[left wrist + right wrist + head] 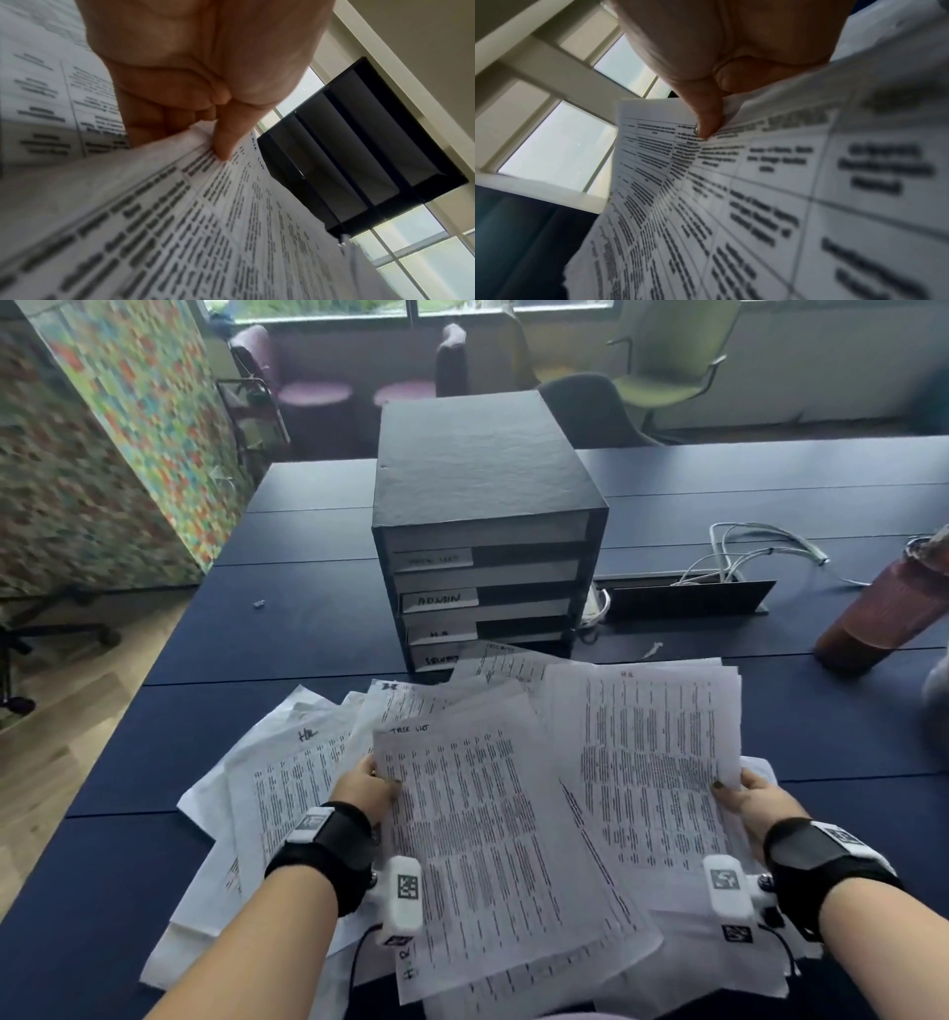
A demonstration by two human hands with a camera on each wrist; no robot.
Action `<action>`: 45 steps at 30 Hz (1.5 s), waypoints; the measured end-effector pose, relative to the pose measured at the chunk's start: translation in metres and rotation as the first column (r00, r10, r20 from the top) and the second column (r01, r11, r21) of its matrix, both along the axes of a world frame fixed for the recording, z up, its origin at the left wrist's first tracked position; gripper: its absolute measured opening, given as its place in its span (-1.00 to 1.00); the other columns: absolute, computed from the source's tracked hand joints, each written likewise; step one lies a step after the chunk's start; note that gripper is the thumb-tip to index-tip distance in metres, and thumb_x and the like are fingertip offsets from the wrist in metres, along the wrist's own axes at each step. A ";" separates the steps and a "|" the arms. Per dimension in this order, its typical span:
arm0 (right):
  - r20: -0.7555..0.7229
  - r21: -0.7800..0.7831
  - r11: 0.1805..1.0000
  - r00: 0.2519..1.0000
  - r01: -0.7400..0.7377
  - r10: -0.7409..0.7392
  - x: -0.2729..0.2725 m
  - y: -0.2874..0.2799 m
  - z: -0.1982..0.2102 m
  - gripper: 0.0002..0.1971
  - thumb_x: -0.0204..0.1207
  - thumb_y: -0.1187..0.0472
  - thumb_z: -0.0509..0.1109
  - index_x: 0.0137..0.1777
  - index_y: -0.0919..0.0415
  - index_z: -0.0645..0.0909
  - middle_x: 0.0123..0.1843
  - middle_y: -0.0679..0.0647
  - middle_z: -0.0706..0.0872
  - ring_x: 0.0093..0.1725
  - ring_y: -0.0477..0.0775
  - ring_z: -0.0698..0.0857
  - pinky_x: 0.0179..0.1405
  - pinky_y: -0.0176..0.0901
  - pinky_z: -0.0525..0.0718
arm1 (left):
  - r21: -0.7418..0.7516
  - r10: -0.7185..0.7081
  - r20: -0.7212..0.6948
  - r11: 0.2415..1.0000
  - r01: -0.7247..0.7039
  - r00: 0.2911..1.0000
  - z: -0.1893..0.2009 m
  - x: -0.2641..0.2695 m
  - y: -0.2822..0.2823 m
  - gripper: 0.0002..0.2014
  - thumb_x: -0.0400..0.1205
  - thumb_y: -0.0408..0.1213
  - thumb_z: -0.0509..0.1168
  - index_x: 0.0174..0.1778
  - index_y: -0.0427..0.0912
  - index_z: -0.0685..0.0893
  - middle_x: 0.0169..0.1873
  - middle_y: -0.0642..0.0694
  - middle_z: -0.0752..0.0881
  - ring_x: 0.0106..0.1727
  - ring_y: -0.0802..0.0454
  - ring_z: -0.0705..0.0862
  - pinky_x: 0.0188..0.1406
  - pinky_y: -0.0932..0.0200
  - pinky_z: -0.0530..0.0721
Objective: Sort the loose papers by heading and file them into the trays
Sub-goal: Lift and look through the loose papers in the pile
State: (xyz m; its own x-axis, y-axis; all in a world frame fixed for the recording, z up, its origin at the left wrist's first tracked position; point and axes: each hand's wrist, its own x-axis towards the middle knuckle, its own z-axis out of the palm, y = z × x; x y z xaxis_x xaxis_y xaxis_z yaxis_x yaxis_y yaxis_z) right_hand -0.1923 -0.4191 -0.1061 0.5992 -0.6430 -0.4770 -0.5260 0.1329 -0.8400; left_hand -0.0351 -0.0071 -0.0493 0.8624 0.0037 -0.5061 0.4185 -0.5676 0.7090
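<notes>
A sheet headed "TASK LIST" (493,839) is pinched at its left edge by my left hand (367,785), thumb on top; the left wrist view shows the thumb (226,146) pressing that sheet (205,233). My right hand (744,793) pinches the right edge of a sheet headed "H.R" (652,762), thumb (708,121) on the paper (757,203). Several more loose papers (287,778) lie fanned on the dark blue table (287,649) beneath. The black tray unit (488,526) stands behind them, with labelled trays, one reading "ADMIN" (439,599).
White cables (750,552) and a black cable flap (688,598) lie right of the tray unit. A brown bottle (883,608) stands at the table's right edge. Chairs (667,367) stand beyond the table, and a patterned partition (118,428) stands at the left.
</notes>
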 end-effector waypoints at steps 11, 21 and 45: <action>0.206 0.319 0.945 0.968 0.075 -0.146 0.004 -0.006 0.052 -0.75 0.56 0.52 0.15 -0.05 0.24 0.60 -0.41 0.10 0.79 -0.48 0.03 0.77 -0.52 -0.08 0.75 | -0.008 0.211 0.229 0.977 -0.214 0.950 0.030 0.014 -0.003 -0.75 0.62 -0.49 0.00 -0.05 -0.14 0.55 -0.19 -0.18 0.64 -0.30 -0.05 0.54 -0.23 0.15 0.46; 0.008 0.113 0.986 0.993 -0.121 0.121 0.019 0.042 0.017 -0.76 0.51 0.53 0.30 0.16 0.49 0.60 -0.43 -0.03 0.77 -0.43 -0.08 0.73 -0.24 -0.21 0.71 | 0.023 -0.183 0.162 0.983 0.182 0.970 -0.004 0.007 -0.065 -0.67 0.64 -0.36 0.22 0.31 -0.05 0.64 0.06 -0.11 0.74 -0.02 -0.10 0.68 0.00 0.22 0.59; -0.105 -0.011 0.988 0.983 -0.153 0.151 0.013 0.062 0.013 -0.87 0.51 0.51 0.34 0.02 0.41 0.58 -0.03 0.34 0.71 -0.07 0.28 0.67 0.01 0.04 0.62 | 0.064 0.019 0.470 0.996 -0.056 0.882 0.048 0.024 0.034 -0.87 0.67 -0.36 0.17 0.03 -0.16 0.61 -0.22 -0.18 0.67 -0.17 -0.17 0.62 -0.20 0.13 0.46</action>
